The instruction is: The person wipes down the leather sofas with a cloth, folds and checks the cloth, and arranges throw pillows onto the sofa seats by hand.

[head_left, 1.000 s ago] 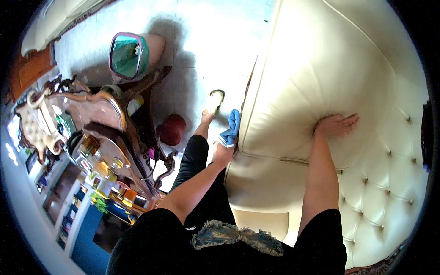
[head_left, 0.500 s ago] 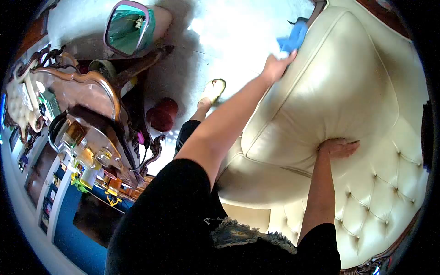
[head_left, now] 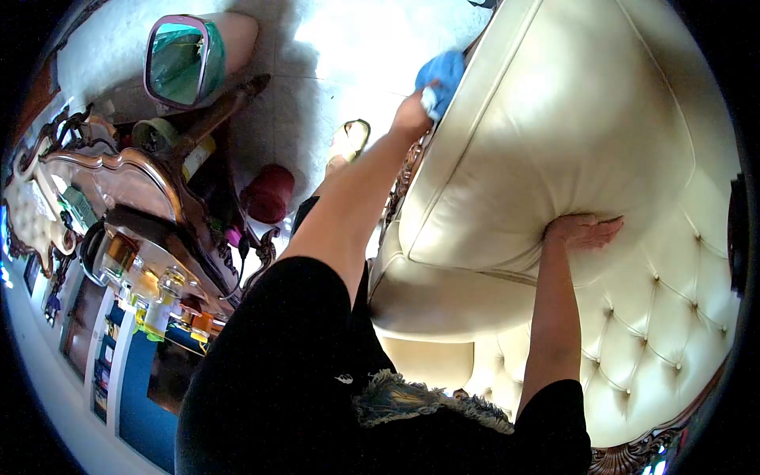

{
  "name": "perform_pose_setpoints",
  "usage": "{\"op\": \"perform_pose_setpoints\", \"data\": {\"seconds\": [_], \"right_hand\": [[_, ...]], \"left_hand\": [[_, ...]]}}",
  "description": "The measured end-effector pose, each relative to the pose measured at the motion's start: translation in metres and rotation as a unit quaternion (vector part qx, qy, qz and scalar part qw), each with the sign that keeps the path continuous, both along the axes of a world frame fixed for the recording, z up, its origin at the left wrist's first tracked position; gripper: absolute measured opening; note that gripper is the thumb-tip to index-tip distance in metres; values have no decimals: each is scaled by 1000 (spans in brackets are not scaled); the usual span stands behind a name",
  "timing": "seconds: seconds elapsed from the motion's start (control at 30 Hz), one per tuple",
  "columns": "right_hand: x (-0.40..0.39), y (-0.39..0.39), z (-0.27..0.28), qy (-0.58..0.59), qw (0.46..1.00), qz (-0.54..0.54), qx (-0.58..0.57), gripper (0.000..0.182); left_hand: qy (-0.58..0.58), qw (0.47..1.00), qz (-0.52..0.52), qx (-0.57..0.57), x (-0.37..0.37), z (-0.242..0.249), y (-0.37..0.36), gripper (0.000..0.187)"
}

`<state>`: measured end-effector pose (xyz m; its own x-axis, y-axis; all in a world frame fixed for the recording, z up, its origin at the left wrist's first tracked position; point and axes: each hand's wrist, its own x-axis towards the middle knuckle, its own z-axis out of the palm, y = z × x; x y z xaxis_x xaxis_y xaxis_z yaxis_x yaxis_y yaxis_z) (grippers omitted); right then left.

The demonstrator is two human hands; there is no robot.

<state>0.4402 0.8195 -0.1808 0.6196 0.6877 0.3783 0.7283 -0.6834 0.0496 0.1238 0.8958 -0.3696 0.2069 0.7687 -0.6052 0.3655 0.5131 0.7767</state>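
Observation:
A blue cloth (head_left: 443, 77), bunched up and slightly blurred, is gripped in my left hand (head_left: 413, 115). A small whitish patch shows beside my fingers. My left arm stretches forward, and the hand is at the outer front edge of a cream leather seat cushion (head_left: 507, 174), close to the carved wooden frame (head_left: 408, 170). My right hand (head_left: 587, 231) lies open on the same cushion, fingers extended to the right. The leather dips and wrinkles around its wrist.
Behind the cushion is the button-tufted backrest (head_left: 633, 340). To the left stand a carved wooden table (head_left: 182, 198) with bottles and glasses, a dark red stool-like object (head_left: 267, 194) and a bin with a green liner (head_left: 184, 63). My sandalled foot (head_left: 348, 141) rests on the pale floor.
My left hand and the blue cloth have moved left and slightly down, along the cushion's front edge. My right hand stays pressed on the cushion. The whole view has shifted slightly.

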Motion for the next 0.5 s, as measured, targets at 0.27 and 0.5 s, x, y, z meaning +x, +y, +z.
{"op": "perform_pose_setpoints", "data": {"seconds": [0.27, 0.5], "right_hand": [[14, -12, -6, -15, 999, 32, -9, 62], [16, -11, -7, -44, 998, 39, 1, 54]], "left_hand": [[129, 973, -112, -157, -50, -6, -215, 40], [164, 912, -232, -295, -74, -19, -333, 41]]}}
